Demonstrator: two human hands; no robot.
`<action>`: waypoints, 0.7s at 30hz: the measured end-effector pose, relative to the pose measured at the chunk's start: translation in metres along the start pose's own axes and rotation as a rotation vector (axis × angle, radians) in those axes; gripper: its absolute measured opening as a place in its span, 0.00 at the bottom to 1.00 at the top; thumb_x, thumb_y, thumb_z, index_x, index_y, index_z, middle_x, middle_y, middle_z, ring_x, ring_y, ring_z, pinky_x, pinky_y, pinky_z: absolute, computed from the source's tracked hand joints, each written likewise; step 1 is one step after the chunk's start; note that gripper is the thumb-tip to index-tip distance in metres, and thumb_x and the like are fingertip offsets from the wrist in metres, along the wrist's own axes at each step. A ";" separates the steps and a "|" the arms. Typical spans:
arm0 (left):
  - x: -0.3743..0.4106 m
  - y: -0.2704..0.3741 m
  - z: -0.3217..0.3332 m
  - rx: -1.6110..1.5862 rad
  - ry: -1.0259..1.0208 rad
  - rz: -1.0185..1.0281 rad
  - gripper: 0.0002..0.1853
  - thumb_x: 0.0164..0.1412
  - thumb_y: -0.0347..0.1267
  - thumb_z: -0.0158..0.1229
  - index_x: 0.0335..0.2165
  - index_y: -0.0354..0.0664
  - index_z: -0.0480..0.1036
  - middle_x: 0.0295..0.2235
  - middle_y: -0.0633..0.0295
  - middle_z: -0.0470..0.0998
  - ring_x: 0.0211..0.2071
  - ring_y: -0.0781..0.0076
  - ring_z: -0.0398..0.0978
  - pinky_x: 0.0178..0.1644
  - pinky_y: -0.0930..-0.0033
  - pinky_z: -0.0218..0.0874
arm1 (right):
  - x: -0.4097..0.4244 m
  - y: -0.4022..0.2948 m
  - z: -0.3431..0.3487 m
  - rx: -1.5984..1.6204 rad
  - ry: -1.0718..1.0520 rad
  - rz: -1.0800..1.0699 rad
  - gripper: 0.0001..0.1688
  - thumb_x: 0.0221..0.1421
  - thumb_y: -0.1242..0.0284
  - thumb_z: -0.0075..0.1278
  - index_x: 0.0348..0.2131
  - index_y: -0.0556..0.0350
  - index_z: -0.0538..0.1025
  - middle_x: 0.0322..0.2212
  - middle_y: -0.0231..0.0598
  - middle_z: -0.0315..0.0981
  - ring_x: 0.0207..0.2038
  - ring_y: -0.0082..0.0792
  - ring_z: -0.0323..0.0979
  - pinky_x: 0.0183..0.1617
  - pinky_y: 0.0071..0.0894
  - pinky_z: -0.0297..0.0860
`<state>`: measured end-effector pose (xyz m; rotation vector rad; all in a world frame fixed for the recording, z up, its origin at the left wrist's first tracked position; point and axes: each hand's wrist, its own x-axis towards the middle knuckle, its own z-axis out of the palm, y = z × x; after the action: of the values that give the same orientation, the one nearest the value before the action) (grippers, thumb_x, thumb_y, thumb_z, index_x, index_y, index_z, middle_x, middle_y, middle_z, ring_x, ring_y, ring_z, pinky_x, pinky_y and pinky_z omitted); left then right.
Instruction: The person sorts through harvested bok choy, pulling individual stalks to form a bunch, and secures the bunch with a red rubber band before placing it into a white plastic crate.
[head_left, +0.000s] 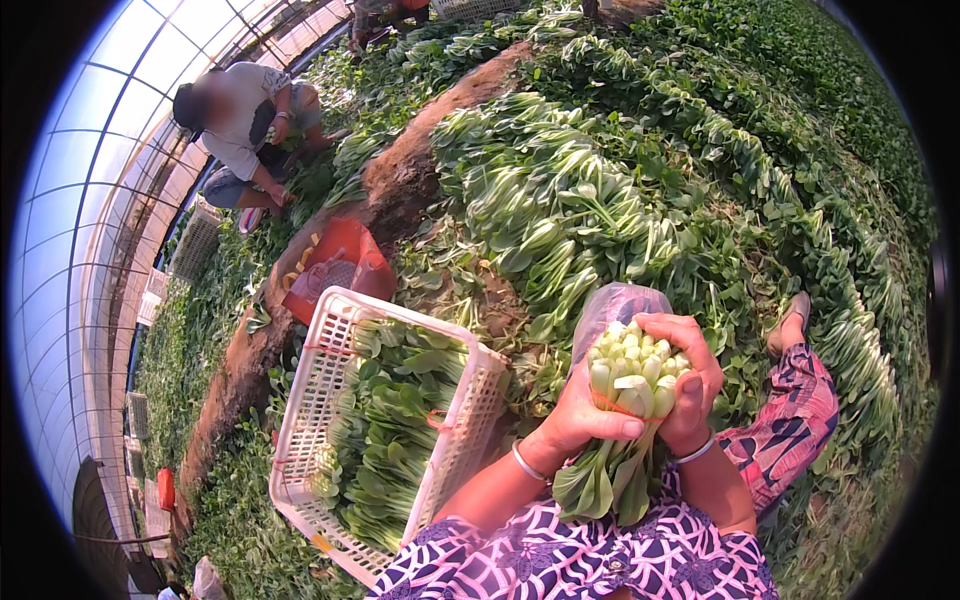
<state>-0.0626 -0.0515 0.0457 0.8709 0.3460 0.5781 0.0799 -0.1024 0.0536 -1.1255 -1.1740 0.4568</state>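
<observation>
Between my two hands is a bunch of leafy greens (637, 367), like young bok choy, with its pale cut stem ends up and its leaves hanging toward my lap. An orange-red band runs around the stems. My left hand (589, 412) grips the bunch from the left, thumb lying across the stems by the band. On the other side, my right hand (690, 375) cups the stem ends, fingers curled over the top. Just beyond the hands is a clear plastic bag (619, 304), partly hidden by them. A white plastic crate (457, 405) holding more greens (397, 442) stands to my left.
A red bag (367, 262) sits behind the crate, beside a bare soil ridge (405, 172). Cut greens (555, 195) lie in a broad pile ahead. Across the ridge a person (247, 127) squats among plants. More crates (196, 238) line the greenhouse's left side.
</observation>
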 end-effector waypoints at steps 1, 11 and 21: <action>0.000 -0.001 0.000 0.007 0.004 0.004 0.52 0.34 0.38 0.77 0.57 0.34 0.59 0.50 0.60 0.72 0.51 0.70 0.70 0.58 0.67 0.59 | 0.001 0.000 0.000 0.000 -0.003 -0.003 0.44 0.60 0.40 0.36 0.42 0.69 0.74 0.39 0.55 0.74 0.42 0.44 0.73 0.49 0.38 0.68; -0.005 -0.028 -0.042 -0.374 -0.136 0.077 0.57 0.40 0.49 0.70 0.62 0.33 0.53 0.57 0.49 0.64 0.56 0.53 0.67 0.64 0.47 0.52 | 0.009 0.008 -0.004 0.176 -0.072 0.245 0.45 0.61 0.43 0.42 0.56 0.69 0.66 0.41 0.46 0.71 0.40 0.30 0.74 0.48 0.32 0.68; 0.020 -0.025 -0.051 -0.614 -0.380 0.340 0.70 0.27 0.60 0.76 0.60 0.30 0.51 0.50 0.43 0.68 0.49 0.47 0.71 0.58 0.42 0.63 | -0.003 0.023 -0.013 0.416 -0.285 0.606 0.19 0.61 0.75 0.51 0.48 0.71 0.72 0.38 0.41 0.74 0.38 0.25 0.74 0.46 0.26 0.70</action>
<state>-0.0646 -0.0203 -0.0061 0.4246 -0.3248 0.7607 0.0963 -0.1012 0.0322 -1.0526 -0.8963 1.3012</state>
